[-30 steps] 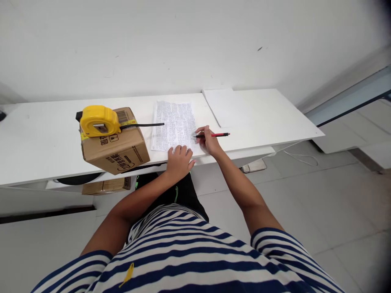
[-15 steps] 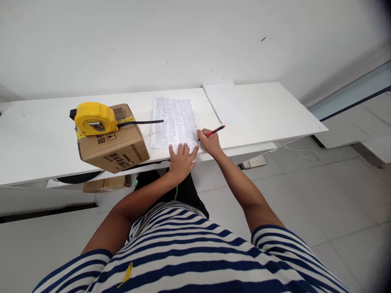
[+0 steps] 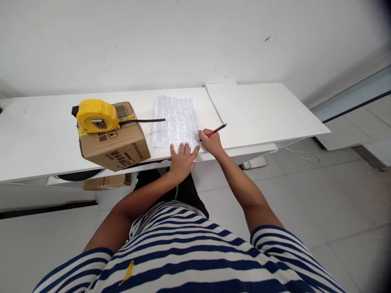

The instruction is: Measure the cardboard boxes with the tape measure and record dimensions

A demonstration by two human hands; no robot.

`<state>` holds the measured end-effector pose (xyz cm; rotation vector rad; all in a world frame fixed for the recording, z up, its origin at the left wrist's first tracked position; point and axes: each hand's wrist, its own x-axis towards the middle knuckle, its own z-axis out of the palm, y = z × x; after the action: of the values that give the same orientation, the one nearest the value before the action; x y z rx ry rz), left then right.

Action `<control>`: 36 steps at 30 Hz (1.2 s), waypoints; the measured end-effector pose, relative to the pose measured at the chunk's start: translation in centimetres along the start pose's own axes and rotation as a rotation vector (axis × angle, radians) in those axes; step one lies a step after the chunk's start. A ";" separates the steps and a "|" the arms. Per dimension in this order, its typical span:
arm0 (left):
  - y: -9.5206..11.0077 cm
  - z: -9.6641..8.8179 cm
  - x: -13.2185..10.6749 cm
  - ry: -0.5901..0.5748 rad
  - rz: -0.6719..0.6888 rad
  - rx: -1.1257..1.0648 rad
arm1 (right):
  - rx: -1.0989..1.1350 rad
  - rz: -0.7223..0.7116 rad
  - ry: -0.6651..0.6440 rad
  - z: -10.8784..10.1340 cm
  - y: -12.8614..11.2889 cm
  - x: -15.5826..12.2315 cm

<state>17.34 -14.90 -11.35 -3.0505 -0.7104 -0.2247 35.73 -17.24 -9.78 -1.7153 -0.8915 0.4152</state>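
A sheet of paper (image 3: 176, 120) densely covered in handwriting lies at the front edge of a white desk (image 3: 259, 110). My left hand (image 3: 182, 162) rests with spread fingers on the sheet's lower edge. In my right hand (image 3: 211, 142) is a red and black pen (image 3: 220, 128), gripped near its tip. The tip points at the lower right edge of the writing and is partly hidden by my fingers.
Left of the sheet stands a cardboard box (image 3: 117, 140) with a yellow tape measure (image 3: 97, 116) on top, its black strap reaching over the paper. Blank white sheets (image 3: 224, 101) lie behind the pen. Another carton (image 3: 106, 182) sits below the desk.
The view has shifted slightly. Both hands stay in the same places on the paper, and the pen is still in my right hand.
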 end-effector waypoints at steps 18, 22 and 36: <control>0.0 0.6 0.1 0.013 -0.018 -0.029 | -0.071 0.017 0.093 0.3 0.2 -0.2; -0.1 0.5 0.0 0.017 -0.003 -0.012 | -0.071 0.026 0.083 0.2 0.0 -0.1; -0.1 0.7 0.0 0.015 -0.005 -0.008 | -0.067 0.017 0.065 0.2 0.1 -0.1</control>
<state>17.42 -14.80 -12.01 -3.0519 -0.7181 -0.2511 35.54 -17.20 -9.98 -1.7889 -0.8528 0.3418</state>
